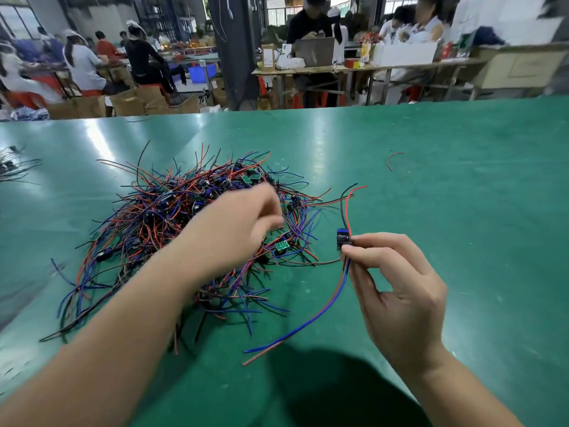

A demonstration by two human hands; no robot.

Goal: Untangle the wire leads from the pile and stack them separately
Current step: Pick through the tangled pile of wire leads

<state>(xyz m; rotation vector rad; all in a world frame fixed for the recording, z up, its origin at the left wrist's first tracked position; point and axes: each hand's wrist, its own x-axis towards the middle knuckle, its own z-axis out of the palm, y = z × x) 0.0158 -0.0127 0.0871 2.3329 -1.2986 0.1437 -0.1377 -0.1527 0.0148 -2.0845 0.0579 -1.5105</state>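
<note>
left hand [246, 217] motion-blurred, I cannot tell whether its fingers grip anything | it hides the middle of the pile [160, 223] | right hand [397, 291] covers the module [342, 240] on its near side | black wires [15, 166] cut by left edge | workers [138, 57] too blurred to read
</note>
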